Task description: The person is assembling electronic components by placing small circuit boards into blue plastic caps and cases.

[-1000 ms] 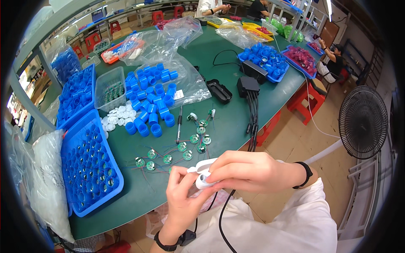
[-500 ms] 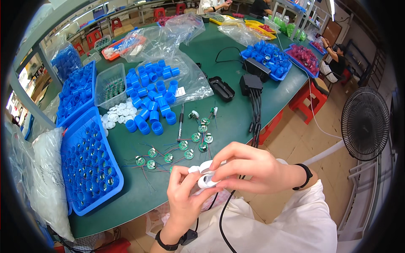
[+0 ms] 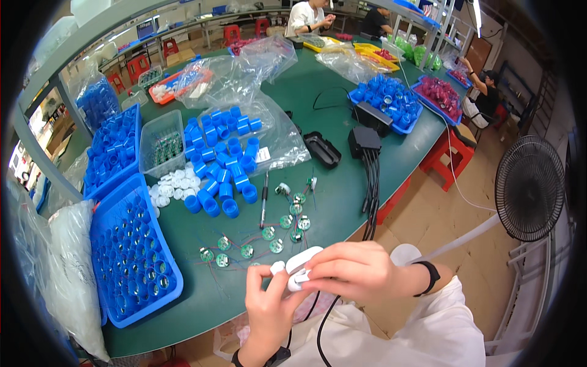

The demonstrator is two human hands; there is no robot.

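Just past the near edge of the green table, my left hand (image 3: 268, 309) is closed around a small white earbud case (image 3: 304, 258) with its rounded lid raised. A small white piece, apparently an earbud (image 3: 277, 267), shows by the left fingertips. My right hand (image 3: 358, 269) reaches in from the right, fingers pinched at the case's opening on a small white earbud (image 3: 302, 278), partly hidden by the fingertips. Beyond the hands lie several round green circuit boards (image 3: 246, 251) with thin wires, and a pen (image 3: 264, 202).
A blue tray (image 3: 176, 278) of blue cups with boards stands at left. Loose blue caps (image 3: 229, 208), white discs (image 3: 177, 183) and a clear tub (image 3: 143, 147) lie behind. A black cable bundle (image 3: 370, 183) hangs over the right edge; a fan (image 3: 529, 186) stands beyond. Co-workers sit farther off.
The right fingertips have shifted at the case, and a white earbud now shows at its opening where a dark hollow was visible. The whole view has tilted slightly; the hands appear a little lower.
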